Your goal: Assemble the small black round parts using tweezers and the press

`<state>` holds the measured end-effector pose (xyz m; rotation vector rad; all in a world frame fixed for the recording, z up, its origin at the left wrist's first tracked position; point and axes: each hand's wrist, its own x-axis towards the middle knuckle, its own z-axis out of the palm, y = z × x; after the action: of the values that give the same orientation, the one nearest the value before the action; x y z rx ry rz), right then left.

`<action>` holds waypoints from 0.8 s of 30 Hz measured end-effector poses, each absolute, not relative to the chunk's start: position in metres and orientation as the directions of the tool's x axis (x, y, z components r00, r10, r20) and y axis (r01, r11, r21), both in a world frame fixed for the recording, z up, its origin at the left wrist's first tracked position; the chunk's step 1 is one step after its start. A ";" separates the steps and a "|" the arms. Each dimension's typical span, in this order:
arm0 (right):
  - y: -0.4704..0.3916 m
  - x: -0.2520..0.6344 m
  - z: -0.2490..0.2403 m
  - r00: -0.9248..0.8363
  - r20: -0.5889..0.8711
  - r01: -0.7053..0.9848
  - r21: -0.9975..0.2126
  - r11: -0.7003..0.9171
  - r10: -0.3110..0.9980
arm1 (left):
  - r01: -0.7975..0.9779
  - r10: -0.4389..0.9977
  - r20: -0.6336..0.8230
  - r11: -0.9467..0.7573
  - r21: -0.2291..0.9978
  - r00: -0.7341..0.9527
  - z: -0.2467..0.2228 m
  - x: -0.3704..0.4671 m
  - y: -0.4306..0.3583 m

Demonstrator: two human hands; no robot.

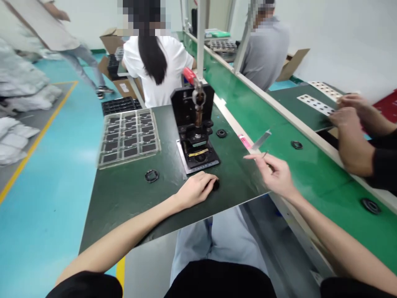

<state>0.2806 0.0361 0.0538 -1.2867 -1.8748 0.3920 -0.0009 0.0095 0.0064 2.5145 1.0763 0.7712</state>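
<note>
Clock: centred on the press (198, 120), 12 pointing away from the person.
Left hand (197, 190): at 6, thumb and fingers closed on the dark part.
Dark part (216, 185): between 5 and 6, at table (124, 219) level, near the press and inside the near edge.
Right hand (276, 176): at 4, over the table's right edge by the rail (234, 118); fingers curled, index stretched toward 9. Whether it grips anything, one cannot tell.
Strip (262, 140): pale, just beyond the right fingers.
Tray (128, 160): at 9, along the left edge, holding black pieces.
Rings: one at 8 (151, 176), one at 3 (221, 133).
Room: broad at 8, between tray and near edge; tighter at 3, between press and rail.
Belt (322, 169): green, beyond the rail.
</note>
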 end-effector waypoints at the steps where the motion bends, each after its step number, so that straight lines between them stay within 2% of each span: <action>1: 0.038 0.261 0.051 -0.205 0.411 0.548 -0.704 0.452 0.888 | 0.605 0.762 0.356 -0.647 0.464 0.541 0.004 -0.004 0.008; 4: 0.057 0.206 0.037 -0.292 0.370 0.356 -0.814 0.459 0.882 | 0.691 0.801 0.324 -0.598 0.406 0.503 0.001 -0.007 0.004; 7: 0.084 0.166 0.024 -0.311 0.379 0.270 -0.844 0.463 0.872 | 0.722 0.792 0.308 -0.608 0.330 0.527 0.002 -0.006 0.001; 13: 0.104 0.144 0.015 -0.339 0.473 0.386 -0.718 0.579 0.813 | 0.707 0.769 0.307 -0.638 0.306 0.561 0.000 -0.005 -0.003; 17: 0.104 0.149 0.016 -0.382 0.472 0.452 -0.654 0.606 0.794 | 0.709 0.765 0.302 -0.642 0.293 0.568 -0.002 -0.005 -0.004; 21: 0.104 0.150 0.014 -0.416 0.470 0.452 -0.636 0.626 0.778 | 0.670 0.773 0.302 -0.634 0.386 0.558 -0.003 -0.006 -0.004; 24: 0.100 0.154 0.013 -0.331 0.464 0.407 -0.715 0.568 0.822 | 0.597 0.784 0.292 -0.610 0.521 0.547 -0.004 -0.012 -0.003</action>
<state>0.1543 0.1004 0.0135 -0.9883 -1.9475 0.6139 -0.0118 -0.0030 -0.0037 2.4255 1.1317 0.7201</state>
